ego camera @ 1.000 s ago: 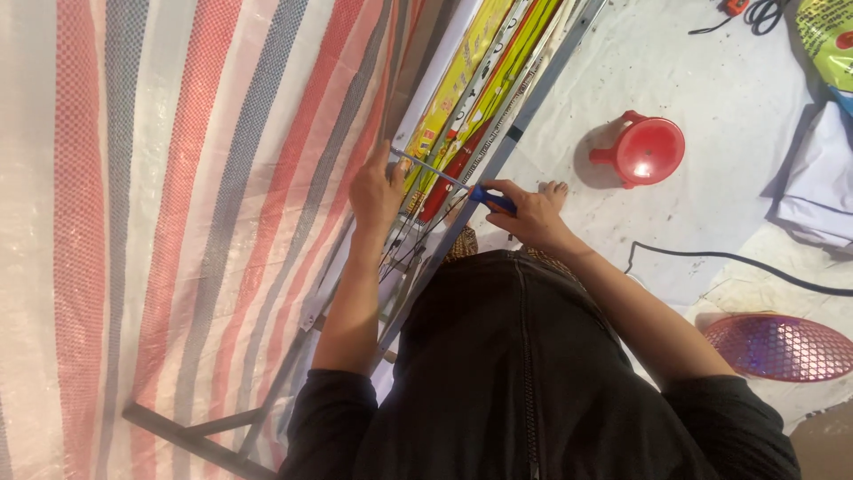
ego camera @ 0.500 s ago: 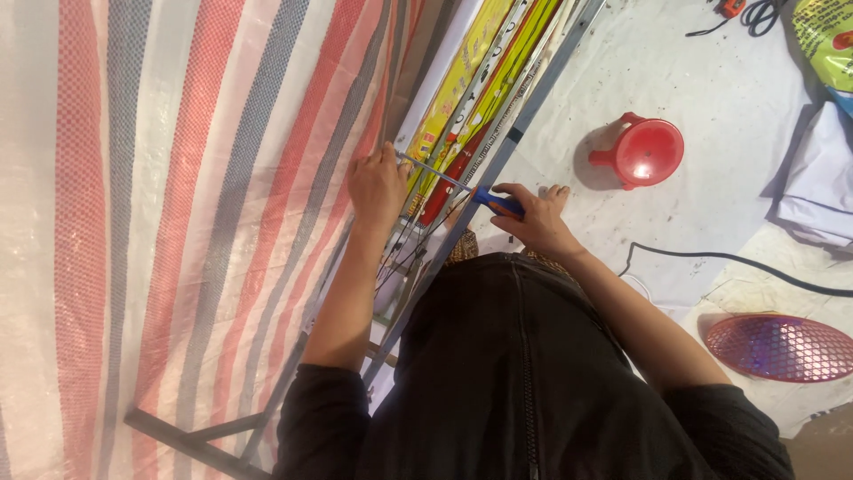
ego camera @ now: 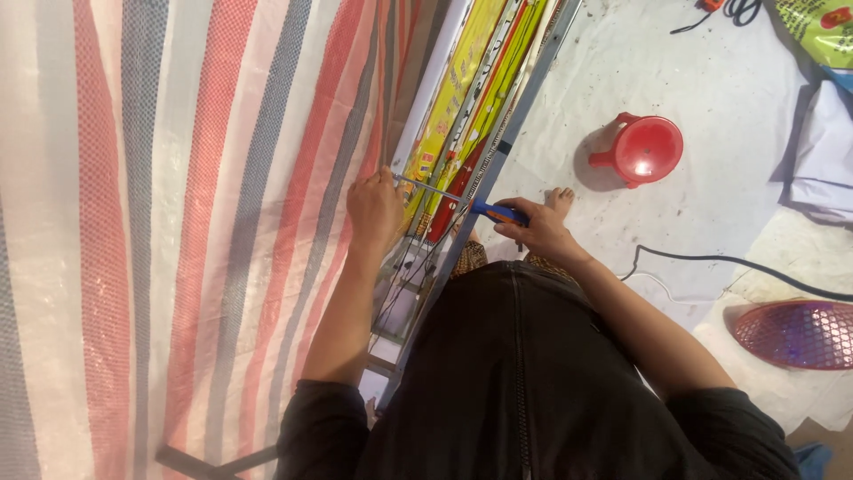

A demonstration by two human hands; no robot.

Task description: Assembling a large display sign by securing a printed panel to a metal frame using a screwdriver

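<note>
The blue-handled screwdriver is kept clamped in the right hand, its tip now steadied by the left hand at nine o'clock, pinched shut against the yellow panel.

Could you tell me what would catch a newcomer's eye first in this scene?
The striped red, grey and white tarp fills the left half. At centre, the right hand grips a blue-handled screwdriver whose tip meets the left hand over yellow panels. A red funnel sits on the floor upper right.
</note>
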